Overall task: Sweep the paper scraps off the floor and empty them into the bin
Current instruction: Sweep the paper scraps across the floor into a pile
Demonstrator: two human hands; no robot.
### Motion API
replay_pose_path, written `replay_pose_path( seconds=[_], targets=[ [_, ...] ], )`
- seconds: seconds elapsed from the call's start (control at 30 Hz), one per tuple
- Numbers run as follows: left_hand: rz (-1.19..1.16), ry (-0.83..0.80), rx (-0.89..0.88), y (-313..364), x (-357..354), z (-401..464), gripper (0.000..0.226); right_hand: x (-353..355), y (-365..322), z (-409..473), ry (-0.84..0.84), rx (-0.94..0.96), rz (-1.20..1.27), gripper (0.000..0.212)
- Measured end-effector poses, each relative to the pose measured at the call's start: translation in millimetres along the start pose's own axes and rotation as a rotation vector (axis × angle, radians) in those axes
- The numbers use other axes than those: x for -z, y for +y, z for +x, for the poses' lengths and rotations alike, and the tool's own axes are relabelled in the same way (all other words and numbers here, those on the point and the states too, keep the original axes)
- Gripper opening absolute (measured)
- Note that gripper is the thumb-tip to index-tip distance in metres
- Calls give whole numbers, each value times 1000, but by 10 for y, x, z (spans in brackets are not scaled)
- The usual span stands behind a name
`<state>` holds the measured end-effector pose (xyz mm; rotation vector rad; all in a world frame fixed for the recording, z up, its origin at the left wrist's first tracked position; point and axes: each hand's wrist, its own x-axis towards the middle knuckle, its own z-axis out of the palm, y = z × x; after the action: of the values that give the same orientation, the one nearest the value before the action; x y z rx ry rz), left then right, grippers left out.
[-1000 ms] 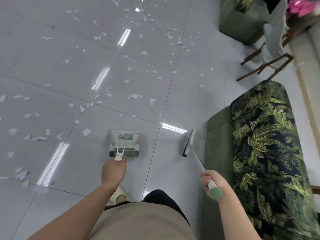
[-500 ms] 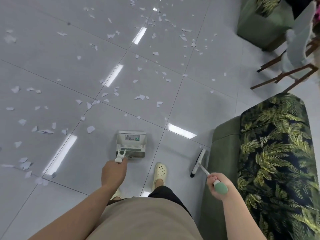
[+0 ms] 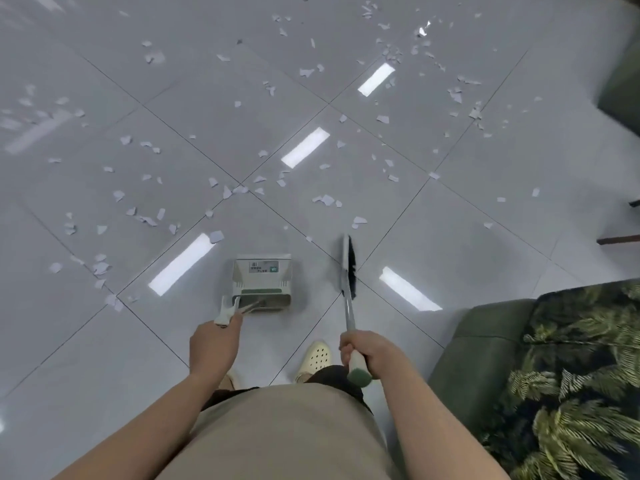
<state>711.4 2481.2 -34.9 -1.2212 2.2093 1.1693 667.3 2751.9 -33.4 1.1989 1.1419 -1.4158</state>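
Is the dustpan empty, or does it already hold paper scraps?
Empty, as far as the view shows: the dustpan tray shows only a label, no scraps. They all lie on the floor beyond it.

Open glossy grey tiled floor ahead and to left, littered only with flat white paper scraps. White-and-green plastic dustpan stands just ahead of feet; black-bristled broom head just right of it, narrow gap between. Dark green sofa with palm-leaf cover blocks right side. Green upholstered seat at far right edge.
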Motion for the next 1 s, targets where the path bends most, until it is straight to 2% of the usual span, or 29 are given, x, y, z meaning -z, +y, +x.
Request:
replay_pose_path(
  seconds=[0.2,0.37,0.47,0.57,0.67,0.8,0.9,1.0],
  targets=[
    [-86,70,45,-43,-33,-121,55,-27,-997,145,-204,65,238,25],
    [-169,142,125,-97,125,-64,46,-415,-1022,-187,-382,60,374,24],
    [-197,167,166,-99,211,7,48,-727,-773,-368,-358,41,362,21],
    [-188,175,186,-88,286,81,53,-1147,-485,-457,-225,24,230,18],
    [-196,191,218,-134,403,185,57,-1549,-299,-483,-140,-73,191,16],
    [-208,195,264,-321,663,387,56,-2066,-137,-427,19,-128,47,22],
    [-242,205,292,-510,936,516,54,-2566,43,-334,-17,-175,-17,23],
    [-284,221,330,-739,1258,650,54,-3107,65,-179,-107,-181,36,26]
  ],
)
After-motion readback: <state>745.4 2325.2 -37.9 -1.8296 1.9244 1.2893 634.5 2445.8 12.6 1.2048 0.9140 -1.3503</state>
